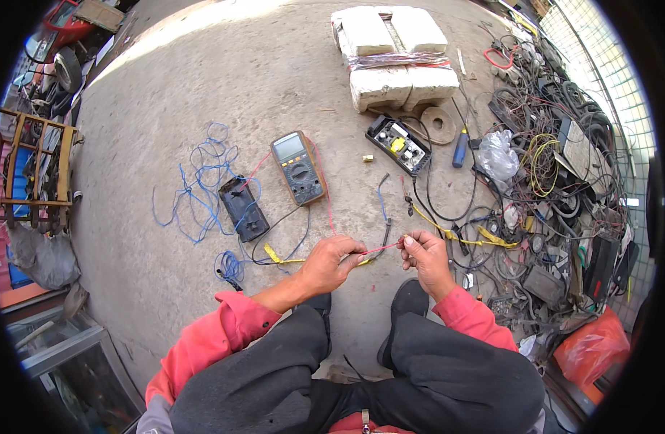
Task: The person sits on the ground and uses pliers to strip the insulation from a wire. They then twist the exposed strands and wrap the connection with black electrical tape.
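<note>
So, red wire [382, 249] runs L hand [328, 265] to R hand [429, 262], approx. crosswise.

Floor [166, 116] is grey concrete, marked. Sunlight [202, 25] strikes at eleven o'clock. Mesh [621, 79] stands at two, rack [66, 166] at nine, glazed frame [65, 349] at eight.

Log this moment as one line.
left hand: pinches red wire | right hand: pinches same wire | wire: spans between hands | multimeter: face up on ground
</note>
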`<state>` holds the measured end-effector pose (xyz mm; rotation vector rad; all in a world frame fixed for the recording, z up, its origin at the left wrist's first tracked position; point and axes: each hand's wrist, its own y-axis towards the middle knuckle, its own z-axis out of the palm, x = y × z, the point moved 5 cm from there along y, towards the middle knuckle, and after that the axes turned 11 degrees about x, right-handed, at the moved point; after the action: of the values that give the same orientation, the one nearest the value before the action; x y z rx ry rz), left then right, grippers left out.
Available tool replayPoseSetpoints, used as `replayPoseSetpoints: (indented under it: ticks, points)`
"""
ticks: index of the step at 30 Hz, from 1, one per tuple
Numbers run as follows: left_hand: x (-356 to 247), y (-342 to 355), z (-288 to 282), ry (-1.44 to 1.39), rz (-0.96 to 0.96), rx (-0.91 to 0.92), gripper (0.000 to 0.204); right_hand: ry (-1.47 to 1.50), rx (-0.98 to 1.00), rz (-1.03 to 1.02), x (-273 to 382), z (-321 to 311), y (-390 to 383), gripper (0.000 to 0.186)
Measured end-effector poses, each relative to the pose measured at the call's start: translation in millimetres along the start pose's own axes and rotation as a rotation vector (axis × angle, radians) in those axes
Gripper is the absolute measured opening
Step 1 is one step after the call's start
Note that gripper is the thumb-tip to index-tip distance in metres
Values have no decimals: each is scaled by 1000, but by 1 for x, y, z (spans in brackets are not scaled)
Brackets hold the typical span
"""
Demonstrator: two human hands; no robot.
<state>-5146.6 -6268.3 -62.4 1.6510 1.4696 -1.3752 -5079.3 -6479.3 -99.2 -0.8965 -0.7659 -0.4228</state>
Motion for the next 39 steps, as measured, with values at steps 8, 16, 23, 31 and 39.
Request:
replayPoseSetpoints:
  ticks: [8,16,23,31,39]
  points:
    - [0,-14,25,161,63,-65,39,154,-72,185,-53,-49,-14,18]
    - [23,-41,44,28,-135,65,31,132,-181,257,-75,-80,-16,23]
    - [32,-59,57,-44,-214,91,17,152,-231,263,-84,-91,-19,22]
    - [39,-88,37,-147,-314,-7,14,73,-225,272,-83,-92,-21,24]
    - [29,-134,19,-421,-449,122,33,-201,-186,307,-67,-96,-62,14]
